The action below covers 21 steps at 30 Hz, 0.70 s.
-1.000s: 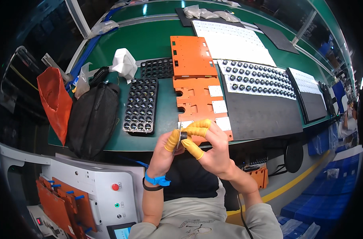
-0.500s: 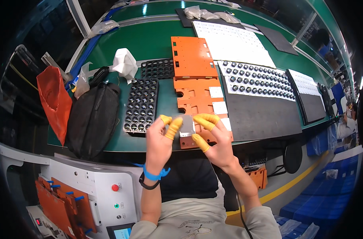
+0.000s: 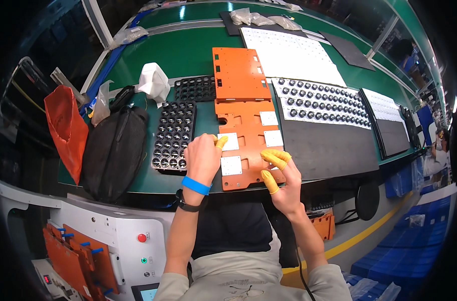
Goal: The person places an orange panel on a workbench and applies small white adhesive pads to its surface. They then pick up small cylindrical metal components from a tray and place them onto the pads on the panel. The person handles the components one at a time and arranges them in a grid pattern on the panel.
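Note:
An orange fixture plate (image 3: 248, 173) lies on the bench before me, with white square plates in its recesses. My left hand (image 3: 204, 155), in yellow finger cots, has its thumb and fingertips together at the left edge of one white square plate (image 3: 230, 142). Just below that lies another white square plate (image 3: 231, 166). Beside the fixture's lower right edge hovers my right hand (image 3: 284, 178). Its cot-covered fingers and thumb are apart, and nothing shows between them. Two more squares sit in the right column, including an upper right square (image 3: 269, 118).
Left of the fixture stands a black tray of round lens-like parts (image 3: 174, 135). An orange cover panel (image 3: 241, 75) adjoins the fixture's far end. To the right are a black mat (image 3: 328, 145) and a white sheet carrying rows of black round parts (image 3: 321, 103). A black bag (image 3: 115, 155) rests at left.
The square plate between my hands has gone down onto the fixture's left column, covering a recess seen before. My left hand moved up and slightly left with it; my right hand drew away rightward.

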Motion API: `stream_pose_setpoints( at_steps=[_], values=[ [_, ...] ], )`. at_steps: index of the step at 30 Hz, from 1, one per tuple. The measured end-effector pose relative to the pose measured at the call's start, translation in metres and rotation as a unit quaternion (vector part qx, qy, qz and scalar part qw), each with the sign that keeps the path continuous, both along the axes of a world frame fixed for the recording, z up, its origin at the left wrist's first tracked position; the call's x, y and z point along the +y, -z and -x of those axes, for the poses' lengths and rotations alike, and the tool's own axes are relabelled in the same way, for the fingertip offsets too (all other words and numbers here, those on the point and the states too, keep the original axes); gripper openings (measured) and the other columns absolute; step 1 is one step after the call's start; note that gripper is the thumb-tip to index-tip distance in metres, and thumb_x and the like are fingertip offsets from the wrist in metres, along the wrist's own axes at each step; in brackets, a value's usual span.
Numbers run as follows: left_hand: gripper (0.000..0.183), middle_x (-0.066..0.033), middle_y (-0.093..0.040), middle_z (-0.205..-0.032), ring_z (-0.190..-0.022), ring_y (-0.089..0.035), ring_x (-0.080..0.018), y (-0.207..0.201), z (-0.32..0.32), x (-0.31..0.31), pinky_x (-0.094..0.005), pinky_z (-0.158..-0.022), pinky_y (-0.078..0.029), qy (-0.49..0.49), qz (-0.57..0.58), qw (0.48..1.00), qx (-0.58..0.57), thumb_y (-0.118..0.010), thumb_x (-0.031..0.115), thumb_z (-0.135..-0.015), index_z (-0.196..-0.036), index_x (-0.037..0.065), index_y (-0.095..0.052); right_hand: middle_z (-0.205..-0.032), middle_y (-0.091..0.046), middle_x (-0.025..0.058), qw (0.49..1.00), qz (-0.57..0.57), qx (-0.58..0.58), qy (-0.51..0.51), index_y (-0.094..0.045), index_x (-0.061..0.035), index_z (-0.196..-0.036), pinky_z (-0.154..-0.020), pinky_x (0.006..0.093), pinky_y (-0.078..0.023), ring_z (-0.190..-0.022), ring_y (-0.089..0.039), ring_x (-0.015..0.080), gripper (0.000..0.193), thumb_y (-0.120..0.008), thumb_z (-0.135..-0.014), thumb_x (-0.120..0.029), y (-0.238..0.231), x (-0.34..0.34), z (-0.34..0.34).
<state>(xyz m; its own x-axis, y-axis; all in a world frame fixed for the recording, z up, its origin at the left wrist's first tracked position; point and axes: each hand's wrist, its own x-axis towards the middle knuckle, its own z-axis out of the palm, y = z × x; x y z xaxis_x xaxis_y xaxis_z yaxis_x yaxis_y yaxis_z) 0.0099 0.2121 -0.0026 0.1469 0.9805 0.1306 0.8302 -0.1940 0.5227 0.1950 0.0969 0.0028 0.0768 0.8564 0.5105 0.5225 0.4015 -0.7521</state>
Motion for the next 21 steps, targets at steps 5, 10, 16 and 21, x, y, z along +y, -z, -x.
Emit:
stream_pose_setpoints(
  at_steps=[5, 10, 16, 21],
  values=[
    [0.036, -0.0223, -0.068, -0.080, -0.077, -0.066, -0.0419, 0.012, 0.004, 0.008, -0.0496, -0.065, -0.050, 0.037, -0.001, 0.999, -0.011, -0.068, 0.035, -0.091, -0.085, 0.000, -0.073, -0.116, -0.065, 0.0180, 0.999, -0.013, 0.023, -0.023, -0.066, 0.0002, -0.119, -0.090, 0.0378, -0.050, -0.106, -0.063, 0.0330, 0.036, -0.072, -0.083, -0.003, -0.003, 0.004, 0.006],
    [0.029, -0.0212, -0.067, -0.088, -0.082, -0.066, -0.0419, 0.023, -0.001, -0.001, -0.0502, -0.067, -0.051, 0.008, -0.033, 0.999, 0.014, -0.067, 0.029, -0.091, -0.090, 0.000, -0.066, -0.116, -0.063, 0.0165, 0.994, -0.043, -0.021, -0.102, -0.066, -0.0003, -0.118, -0.087, 0.0391, -0.051, -0.105, -0.062, 0.0335, 0.037, -0.072, -0.082, -0.003, -0.014, 0.019, 0.038],
    [0.027, -0.0231, -0.056, -0.092, -0.077, -0.060, -0.0451, 0.012, 0.007, -0.030, -0.0534, -0.066, -0.048, 0.002, -0.134, 0.981, -0.143, -0.065, 0.019, -0.088, -0.099, -0.003, -0.055, -0.111, -0.063, 0.0158, 0.988, -0.071, -0.024, -0.131, -0.066, -0.0012, -0.114, -0.080, 0.0392, -0.052, -0.096, -0.063, 0.0326, 0.033, -0.072, -0.082, -0.004, -0.039, 0.061, 0.067],
    [0.048, -0.0083, -0.047, -0.109, -0.097, -0.049, -0.0221, -0.001, 0.056, -0.080, -0.0311, -0.081, -0.043, 0.061, 0.030, 0.856, -0.512, -0.055, 0.013, -0.083, -0.128, -0.002, -0.051, -0.102, -0.068, 0.0149, 0.990, -0.040, -0.100, -0.089, -0.068, 0.0009, -0.109, -0.081, 0.0388, -0.052, -0.094, -0.066, 0.0287, 0.026, -0.072, -0.085, -0.008, -0.045, 0.126, 0.081]
  ],
)
